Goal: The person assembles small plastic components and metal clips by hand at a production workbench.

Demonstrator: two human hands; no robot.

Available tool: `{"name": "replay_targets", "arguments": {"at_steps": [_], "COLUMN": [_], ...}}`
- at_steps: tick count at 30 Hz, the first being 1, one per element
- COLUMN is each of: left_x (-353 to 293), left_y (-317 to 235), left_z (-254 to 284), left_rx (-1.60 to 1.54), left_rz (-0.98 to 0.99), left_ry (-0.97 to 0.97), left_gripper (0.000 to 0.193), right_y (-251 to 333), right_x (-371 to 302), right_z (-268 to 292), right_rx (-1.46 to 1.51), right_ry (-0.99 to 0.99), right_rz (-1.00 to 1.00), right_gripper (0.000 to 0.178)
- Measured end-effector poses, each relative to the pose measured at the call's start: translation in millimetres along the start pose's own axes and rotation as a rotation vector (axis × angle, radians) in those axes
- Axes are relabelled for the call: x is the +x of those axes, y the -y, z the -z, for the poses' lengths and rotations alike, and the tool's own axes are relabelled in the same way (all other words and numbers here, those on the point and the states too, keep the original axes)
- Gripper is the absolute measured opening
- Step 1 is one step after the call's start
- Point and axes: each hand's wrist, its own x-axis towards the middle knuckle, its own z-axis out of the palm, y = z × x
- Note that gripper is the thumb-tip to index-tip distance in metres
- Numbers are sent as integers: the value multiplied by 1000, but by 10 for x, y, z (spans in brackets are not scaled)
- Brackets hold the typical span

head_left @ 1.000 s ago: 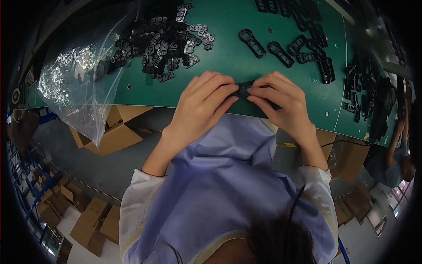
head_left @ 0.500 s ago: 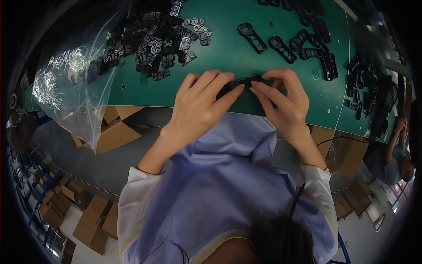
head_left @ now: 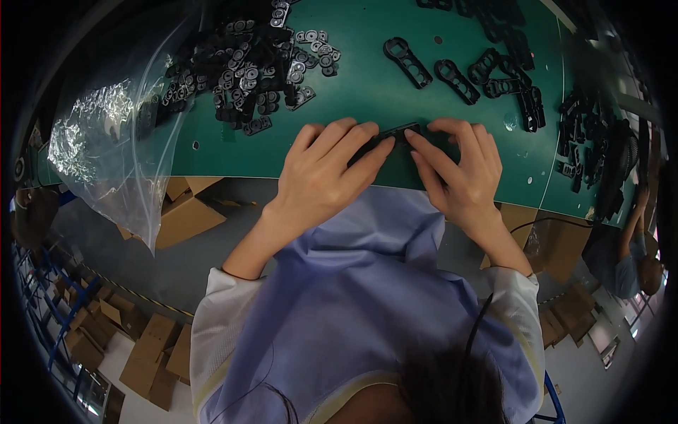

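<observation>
Head view, left fingers [head_left: 359, 138] pinching black bar [head_left: 398, 133], right fingers [head_left: 432, 154] spread, plastic bag [head_left: 106, 148], parts heap [head_left: 244, 71] leftward

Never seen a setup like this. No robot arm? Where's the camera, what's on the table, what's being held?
No robot: these are a person's bare hands. The view comes from the left of two fisheye cameras worn on the head, looking down, so straight edges bend near the rim.

The left hand grips a dark part by its left end; the right hand is open, a fingertip touching the other end. Its finer detail is too small to read.

On the green table, small parts lie heaped to the left beside a clear bag, and black frames lie to the right.
</observation>
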Motion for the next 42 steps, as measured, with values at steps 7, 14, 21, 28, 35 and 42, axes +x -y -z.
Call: {"name": "replay_targets", "arguments": {"at_steps": [7,14,21,28,35,42], "left_x": [33,6,7,192,627,720], "left_y": [-4,-37,-26,250,281,307], "left_z": [17,-15,38,162,49,-22], "left_rx": [5,-29,-113,-108,-40,70], "left_rz": [11,3,76,239,-34,-31], "left_ry": [-7,-28,-102,-315,-124,131], "left_gripper": [32,31,26,26,24,24], "right_y": [-103,-153,-267,-342,-493,-536], "right_x": [211,1015,1179,1062,830,456], "right_z": [66,-222,-440,-225,292,219], "right_rx": [206,219,249,585,557,641], "right_ry": [81,29,72,127,-25,-21], "right_rz": [-19,249,421,91,-166,-257], "right_gripper": [24,24,24,16,13,16]}}
